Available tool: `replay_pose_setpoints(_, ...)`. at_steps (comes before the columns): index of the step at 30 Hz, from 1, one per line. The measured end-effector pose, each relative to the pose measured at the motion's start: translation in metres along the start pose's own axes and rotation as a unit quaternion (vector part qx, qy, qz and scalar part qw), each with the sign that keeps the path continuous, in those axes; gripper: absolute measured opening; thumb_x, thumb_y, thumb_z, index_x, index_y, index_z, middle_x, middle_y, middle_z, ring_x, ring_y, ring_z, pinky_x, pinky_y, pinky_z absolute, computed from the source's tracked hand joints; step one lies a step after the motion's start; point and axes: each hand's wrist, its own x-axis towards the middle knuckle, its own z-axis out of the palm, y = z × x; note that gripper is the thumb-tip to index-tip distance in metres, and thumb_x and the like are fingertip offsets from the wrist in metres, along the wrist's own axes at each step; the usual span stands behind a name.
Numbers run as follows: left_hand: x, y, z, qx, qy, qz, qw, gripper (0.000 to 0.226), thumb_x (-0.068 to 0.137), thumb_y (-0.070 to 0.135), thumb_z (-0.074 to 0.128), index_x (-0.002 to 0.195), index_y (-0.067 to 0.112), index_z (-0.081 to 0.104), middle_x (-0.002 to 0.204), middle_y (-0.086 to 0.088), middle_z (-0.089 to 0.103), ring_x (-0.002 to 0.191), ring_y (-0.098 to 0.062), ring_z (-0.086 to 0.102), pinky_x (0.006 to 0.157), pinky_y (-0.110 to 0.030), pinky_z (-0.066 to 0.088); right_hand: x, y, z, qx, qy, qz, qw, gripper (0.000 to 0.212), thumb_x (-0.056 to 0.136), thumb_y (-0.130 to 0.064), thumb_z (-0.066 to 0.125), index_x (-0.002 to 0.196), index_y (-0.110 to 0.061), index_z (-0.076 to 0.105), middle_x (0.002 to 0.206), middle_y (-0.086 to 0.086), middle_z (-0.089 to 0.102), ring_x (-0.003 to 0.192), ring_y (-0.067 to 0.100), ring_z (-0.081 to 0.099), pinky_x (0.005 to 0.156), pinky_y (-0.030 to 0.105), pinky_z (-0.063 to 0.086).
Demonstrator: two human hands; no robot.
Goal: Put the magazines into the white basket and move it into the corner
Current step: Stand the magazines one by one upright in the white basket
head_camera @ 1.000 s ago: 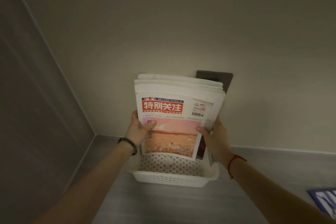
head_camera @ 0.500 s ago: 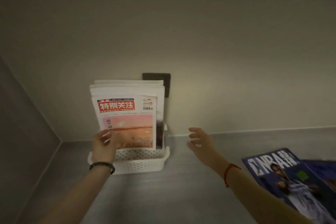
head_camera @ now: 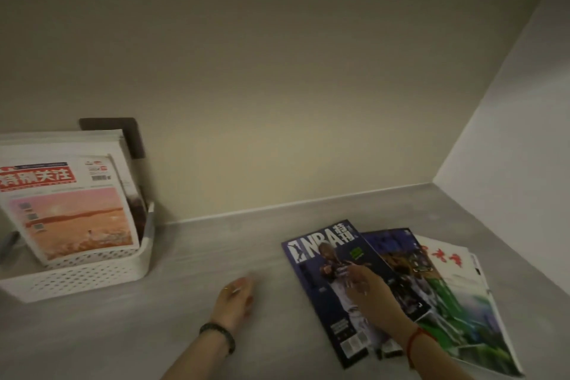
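A white perforated basket (head_camera: 92,276) stands at the far left of the grey counter, against the back wall. Several magazines stand upright in it, the front one (head_camera: 71,213) with a red title and an orange sunset cover. Three more magazines lie fanned out flat at the right: a dark blue NBA magazine (head_camera: 327,290) on top, a darker one (head_camera: 401,259) under it, and a white and green one (head_camera: 462,296) at the bottom. My right hand (head_camera: 367,290) rests on the NBA cover with fingers stretched out. My left hand (head_camera: 234,302) hovers over bare counter between basket and pile, fingers relaxed, holding nothing.
A dark wall plate (head_camera: 132,136) sits behind the basket on the beige back wall. A white side wall (head_camera: 509,148) meets the back wall and closes the counter (head_camera: 216,250) in at the right corner.
Both hands have let go of the magazines in the basket. The view has swung right; my right hand has reached onto the NBA magazine and my left hand has left the basket.
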Motion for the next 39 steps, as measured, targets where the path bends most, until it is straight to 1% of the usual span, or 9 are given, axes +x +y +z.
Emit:
replay_pose_setpoints(4, -0.002, -0.025, 0.058, 0.013, -0.023, -0.037, 0.999, 0.022, 0.090, 0.019, 0.050, 0.068, 0.016, 0.051, 0.065, -0.004, 0.046, 0.059, -0.017, 0.042, 0.055, -0.027, 0.033, -0.010, 0.046, -0.030, 0.009, -0.029, 0.021, 0.999, 0.036, 0.086, -0.013, 0.057, 0.120, -0.016, 0.049, 0.111, 0.001, 0.058, 0.110, 0.021, 0.055, 0.099, 0.037, 0.044)
replay_pose_setpoints(9, 0.002, -0.046, 0.110, -0.019, -0.017, -0.066, 0.997, 0.017, 0.091, 0.017, 0.049, 0.077, 0.008, 0.048, 0.065, -0.006, 0.045, 0.053, -0.018, 0.038, 0.049, -0.024, 0.028, -0.006, 0.085, -0.049, -0.013, -0.073, 0.022, 0.997, 0.041, 0.087, -0.018, 0.058, 0.125, -0.016, 0.044, 0.125, 0.002, 0.053, 0.119, 0.020, 0.049, 0.099, 0.029, 0.040)
replay_pose_setpoints(12, 0.006, -0.052, 0.133, -0.063, -0.009, -0.062, 0.996, 0.014, 0.089, 0.014, 0.052, 0.079, 0.006, 0.059, 0.089, -0.012, 0.062, 0.081, -0.030, 0.059, 0.073, -0.039, 0.050, 0.001, 0.099, -0.057, -0.034, -0.102, 0.028, 0.994, 0.050, 0.087, -0.024, 0.057, 0.133, -0.019, 0.037, 0.139, 0.002, 0.043, 0.126, 0.019, 0.043, 0.103, 0.028, 0.037)
replay_pose_setpoints(16, 0.012, -0.052, 0.147, -0.053, 0.034, -0.059, 0.996, 0.021, 0.087, 0.009, 0.055, 0.102, -0.005, 0.059, 0.106, -0.019, 0.060, 0.106, -0.038, 0.057, 0.097, -0.050, 0.044, 0.009, 0.109, -0.064, -0.052, -0.130, 0.023, 0.990, 0.053, 0.087, -0.023, 0.057, 0.135, -0.021, 0.034, 0.142, 0.001, 0.041, 0.127, 0.018, 0.042, 0.105, 0.028, 0.036)
replay_pose_setpoints(19, 0.015, -0.053, 0.152, -0.045, 0.025, -0.073, 0.996, 0.030, 0.086, 0.007, 0.056, 0.110, -0.009, 0.056, 0.101, -0.019, 0.061, 0.099, -0.036, 0.057, 0.095, -0.050, 0.045, 0.014, 0.111, -0.067, -0.064, -0.141, 0.014, 0.988, 0.054, 0.088, -0.022, 0.055, 0.136, -0.022, 0.031, 0.143, 0.000, 0.039, 0.128, 0.018, 0.041, 0.104, 0.025, 0.034)
replay_pose_setpoints(23, 0.017, -0.058, 0.158, -0.049, 0.006, -0.086, 0.995, 0.032, 0.084, 0.004, 0.058, 0.113, -0.011, 0.054, 0.086, -0.018, 0.064, 0.071, -0.031, 0.058, 0.069, -0.041, 0.051, 0.019, 0.112, -0.069, -0.055, -0.162, 0.008, 0.985, 0.053, 0.087, -0.018, 0.054, 0.135, -0.020, 0.032, 0.133, 0.002, 0.047, 0.116, 0.018, 0.049, 0.098, 0.026, 0.039)
replay_pose_setpoints(27, 0.015, -0.062, 0.175, -0.002, -0.002, -0.047, 0.999, 0.039, 0.083, -0.004, 0.055, 0.121, -0.005, 0.046, 0.125, -0.026, 0.053, 0.110, -0.041, 0.054, 0.090, -0.048, 0.047, 0.022, 0.110, -0.066, -0.057, -0.181, -0.002, 0.982, 0.055, 0.087, -0.017, 0.055, 0.137, -0.021, 0.030, 0.132, 0.004, 0.050, 0.115, 0.019, 0.051, 0.098, 0.029, 0.039)
replay_pose_setpoints(34, 0.010, -0.035, 0.163, 0.078, -0.034, 0.079, 0.993, 0.049, 0.087, -0.009, 0.044, 0.132, 0.008, 0.037, 0.131, -0.021, 0.051, 0.118, -0.038, 0.050, 0.101, -0.052, 0.041, 0.030, 0.091, -0.064, -0.025, -0.082, 0.007, 0.996, 0.063, 0.085, -0.021, 0.060, 0.139, -0.017, 0.026, 0.131, 0.008, 0.051, 0.110, 0.021, 0.053, 0.091, 0.026, 0.042)
replay_pose_setpoints(39, 0.002, 0.007, 0.100, 0.073, -0.056, 0.175, 0.980, 0.047, 0.087, -0.010, 0.044, 0.129, 0.011, 0.041, 0.132, -0.017, 0.051, 0.120, -0.033, 0.050, 0.103, -0.049, 0.041, 0.044, 0.046, -0.054, 0.126, -0.037, -0.001, 0.991, 0.073, 0.084, -0.013, 0.060, 0.142, -0.015, 0.016, 0.136, 0.011, 0.045, 0.112, 0.023, 0.050, 0.100, 0.043, 0.042)
